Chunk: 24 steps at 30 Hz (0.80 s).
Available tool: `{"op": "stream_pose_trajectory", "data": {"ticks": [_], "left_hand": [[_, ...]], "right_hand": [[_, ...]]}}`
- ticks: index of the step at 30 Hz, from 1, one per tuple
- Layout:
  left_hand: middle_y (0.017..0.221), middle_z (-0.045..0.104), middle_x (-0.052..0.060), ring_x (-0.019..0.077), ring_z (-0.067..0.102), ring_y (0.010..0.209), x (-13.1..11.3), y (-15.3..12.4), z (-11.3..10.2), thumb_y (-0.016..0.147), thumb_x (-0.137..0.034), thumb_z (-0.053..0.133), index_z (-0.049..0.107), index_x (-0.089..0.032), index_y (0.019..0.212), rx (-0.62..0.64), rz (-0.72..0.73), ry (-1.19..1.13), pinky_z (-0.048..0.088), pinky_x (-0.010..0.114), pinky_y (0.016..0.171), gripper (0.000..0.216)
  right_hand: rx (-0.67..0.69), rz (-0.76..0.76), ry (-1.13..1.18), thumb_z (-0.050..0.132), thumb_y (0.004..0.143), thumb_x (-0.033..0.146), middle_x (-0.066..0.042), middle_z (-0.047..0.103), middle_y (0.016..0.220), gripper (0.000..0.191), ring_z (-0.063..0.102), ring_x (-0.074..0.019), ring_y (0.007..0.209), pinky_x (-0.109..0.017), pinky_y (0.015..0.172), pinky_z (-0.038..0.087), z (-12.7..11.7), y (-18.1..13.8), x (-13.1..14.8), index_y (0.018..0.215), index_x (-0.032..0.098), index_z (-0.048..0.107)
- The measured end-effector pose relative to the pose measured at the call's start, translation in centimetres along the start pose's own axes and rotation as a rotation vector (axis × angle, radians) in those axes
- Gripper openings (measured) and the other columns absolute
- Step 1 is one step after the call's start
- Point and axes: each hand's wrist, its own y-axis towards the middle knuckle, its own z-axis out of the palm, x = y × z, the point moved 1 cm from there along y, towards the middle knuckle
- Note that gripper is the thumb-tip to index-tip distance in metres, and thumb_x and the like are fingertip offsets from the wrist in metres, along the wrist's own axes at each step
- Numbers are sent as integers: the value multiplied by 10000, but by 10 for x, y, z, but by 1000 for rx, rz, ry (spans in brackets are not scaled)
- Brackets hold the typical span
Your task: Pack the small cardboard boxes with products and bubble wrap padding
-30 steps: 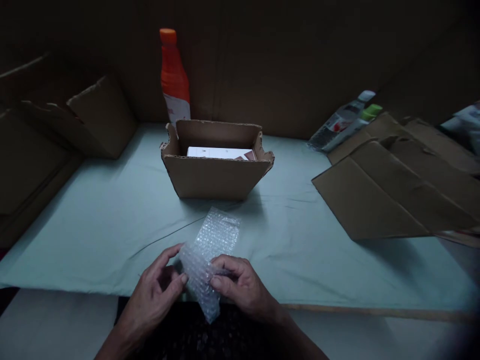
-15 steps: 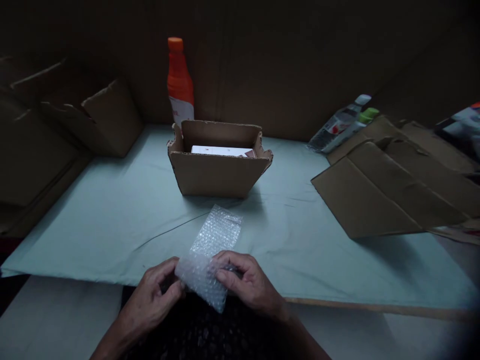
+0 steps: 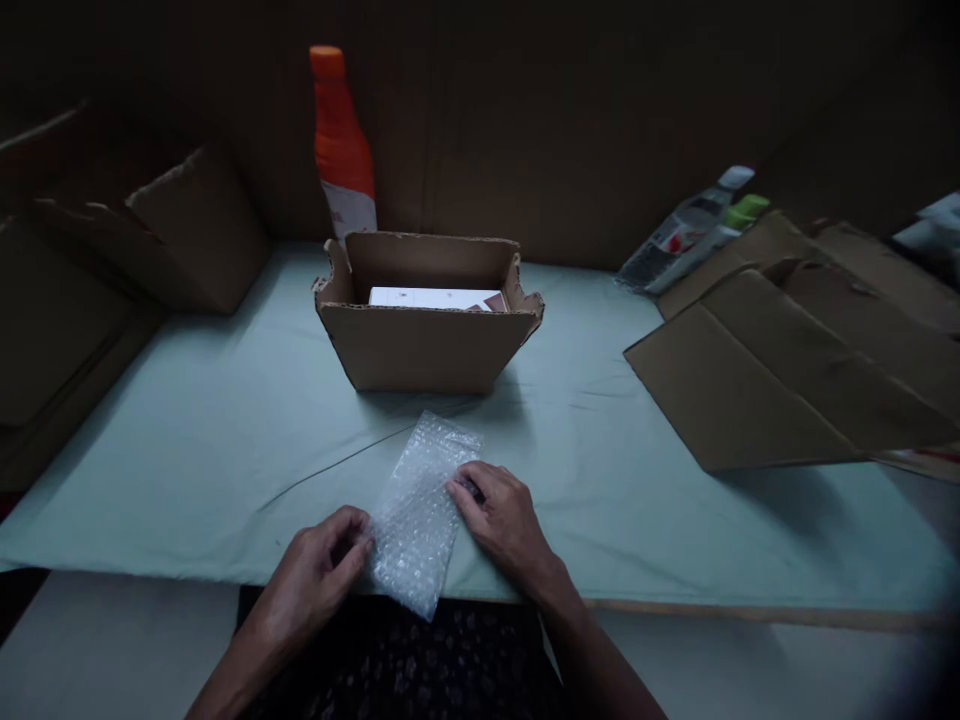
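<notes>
A clear bubble wrap bag lies stretched out on the table, its near corner hanging just over the front edge. My left hand pinches the bag's left side between thumb and fingers. On the opposite edge, higher up, my right hand is closed with thumb and fingertips on the plastic. Beyond the bag stands an open cardboard box, with a white carton showing inside it.
An orange bottle stands behind the box. More cardboard boxes are at the left. On the right, a tilted cardboard box sits by a clear plastic bottle and a green cap. A pale green cloth covers the table.
The near part of the bubble wrap bag, folded up before, now lies flat. My right hand has moved up and outward along its right edge. The view has shifted slightly.
</notes>
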Motion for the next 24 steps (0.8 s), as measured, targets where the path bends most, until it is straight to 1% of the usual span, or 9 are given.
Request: {"op": "stream_pose_trajectory", "data": {"ticks": [3, 8, 11, 14, 16, 17, 20, 22, 24], "left_hand": [[771, 627, 20, 177, 550, 692, 3, 1, 0, 898, -440, 454, 613, -197, 921, -9, 0, 59, 397, 273, 616, 291], [744, 627, 8, 169, 546, 661, 4, 2, 0, 902, -432, 440, 609, -203, 914, 8, 26, 96, 391, 265, 593, 285], [720, 623, 1, 169, 550, 648, 2, 3, 1, 900, -418, 421, 594, -208, 912, 12, 11, 144, 389, 271, 599, 272], [694, 615, -3, 176, 559, 631, 0, 4, 3, 887, -412, 404, 582, -210, 933, 12, -12, 219, 383, 284, 606, 273], [694, 623, -2, 182, 574, 630, -1, 4, 3, 880, -409, 400, 583, -211, 964, 1, -12, 249, 387, 289, 612, 283], [691, 628, -2, 185, 581, 626, -2, 4, 4, 879, -407, 399, 585, -213, 978, -6, -8, 257, 389, 289, 608, 285], [672, 646, -5, 189, 598, 607, -1, 2, 4, 882, -393, 416, 596, -220, 1013, -30, 13, 281, 394, 281, 586, 282], [673, 671, -3, 188, 604, 582, 1, -1, 4, 881, -381, 438, 607, -220, 1050, -58, 40, 307, 403, 279, 573, 288], [691, 695, -2, 180, 597, 543, 2, -5, 3, 881, -368, 456, 612, -222, 1093, -94, 78, 324, 419, 280, 563, 301]], "right_hand": [[-2, -29, -83, 591, 933, 209, -15, 699, 766, 151, 612, -176, 711, -305, 715, 389, 4, 0, -2, 782, 204, 585], [8, -49, -148, 599, 937, 216, -16, 720, 783, 151, 627, -180, 703, -321, 716, 395, 6, -1, -4, 787, 204, 591], [-61, -76, -203, 576, 949, 208, -54, 741, 913, 58, 657, -209, 804, -339, 741, 415, 6, -1, -4, 957, 194, 631], [-164, -109, -214, 538, 974, 216, -82, 725, 984, 190, 651, -220, 844, -347, 740, 429, 2, -2, -2, 1146, 176, 609], [-193, -147, -187, 541, 979, 229, -81, 714, 988, 194, 641, -223, 871, -352, 762, 437, 0, -3, 1, 1154, 179, 606], [-181, -174, -173, 553, 974, 230, -79, 712, 1000, 183, 635, -228, 896, -359, 784, 439, 0, -3, 2, 1141, 183, 611], [-62, -222, -190, 601, 941, 213, -72, 706, 1016, 135, 609, -245, 943, -386, 820, 431, 6, -4, 6, 1071, 199, 636], [-8, -209, -225, 625, 920, 198, -71, 697, 1001, 126, 590, -250, 938, -395, 815, 424, 13, -5, 7, 1044, 206, 647], [1, -191, -238, 638, 910, 188, -72, 690, 1006, 139, 577, -249, 941, -397, 821, 419, 18, -5, 7, 1046, 209, 649]]}}
